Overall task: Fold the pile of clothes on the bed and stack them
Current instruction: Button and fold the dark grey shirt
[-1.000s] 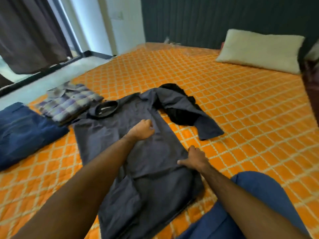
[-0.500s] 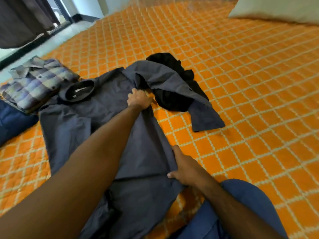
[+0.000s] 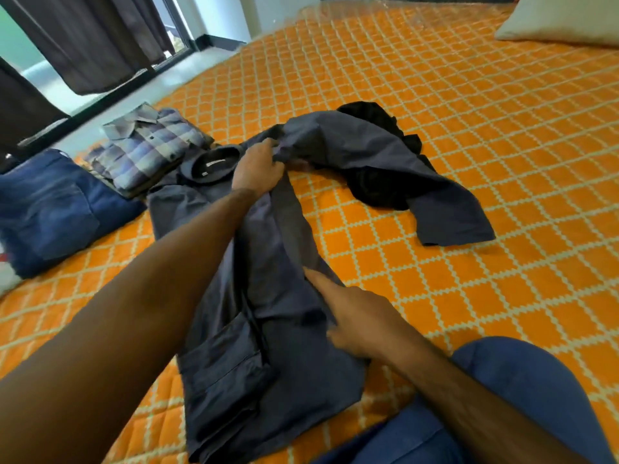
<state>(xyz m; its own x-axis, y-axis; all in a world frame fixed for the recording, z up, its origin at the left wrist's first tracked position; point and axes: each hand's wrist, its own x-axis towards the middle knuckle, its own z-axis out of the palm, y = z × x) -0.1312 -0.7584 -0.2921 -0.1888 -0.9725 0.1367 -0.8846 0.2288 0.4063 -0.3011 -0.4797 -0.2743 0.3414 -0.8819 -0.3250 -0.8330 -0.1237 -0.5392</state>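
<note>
Nearest, the right hand [image 3: 361,316] lies with straight fingers pressing the grey shirt [image 3: 274,329] flat on the bed [image 3: 469,195]. Beyond it the left hand [image 3: 256,169] grips the shirt's shoulder fabric. Left of that hand lie a folded plaid shirt [image 3: 147,149] and folded jeans [image 3: 50,209]; right, a black garment [image 3: 378,182].

An orange quilted bedspread [image 3: 435,135] with a pale diamond lattice covers the bed and fills most of the view; a cream pillow [image 3: 562,21] lies at the far right corner, cut off by the frame's edge; dark curtains [image 3: 90,38] hang at far left in front of a black-framed glass door [image 3: 174,35]; pale floor [image 3: 100,102] shows beyond the bed's left edge; a white wall [image 3: 227,11] rises at the far side.
</note>
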